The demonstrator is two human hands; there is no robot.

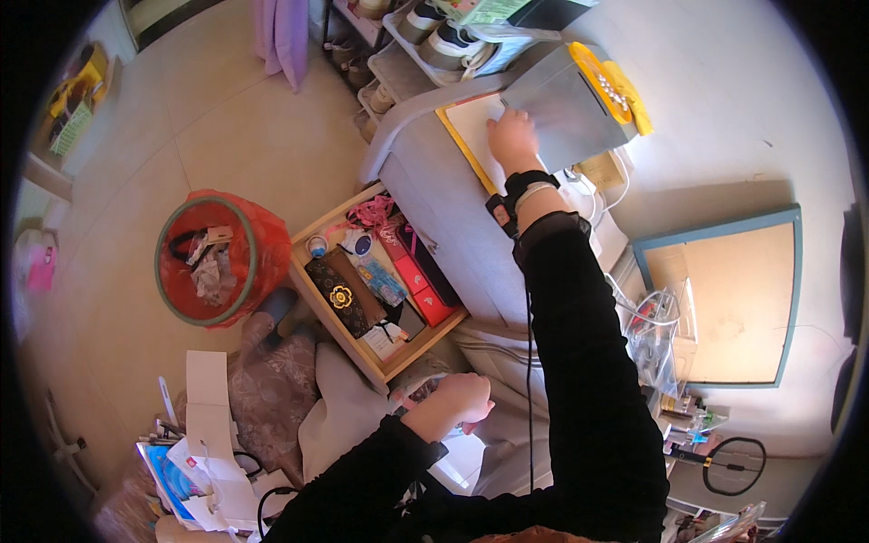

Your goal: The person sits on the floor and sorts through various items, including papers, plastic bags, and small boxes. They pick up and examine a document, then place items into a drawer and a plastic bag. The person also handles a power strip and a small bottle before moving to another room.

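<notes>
My right hand [514, 138] reaches over the bedside cabinet [441, 203] and touches or lies close over white paper [475, 125] on a yellow-edged folder, beside a grey box [557, 108]; its fingertips are blurred. Nearer my body, my left hand [461, 399] has curled fingers, close to a patterned item [421, 394] it partly hides; whether it holds this is unclear. Between the hands and to the left, a wooden drawer [346, 360] stands pulled out. It holds a brown patterned wallet [339, 292], red boxes [421, 292], a pink tangled item [372, 212] and a small round jar [316, 246].
A red-lined waste bin [254, 258] with crumpled litter stands left of the drawer. Papers and an opened white carton [207, 387] lie lower left. Shoe racks [400, 68] stand beyond the cabinet. A blue-framed board [726, 298] leans at right, near a racket-shaped item [734, 466]. A black cable hangs below my right arm.
</notes>
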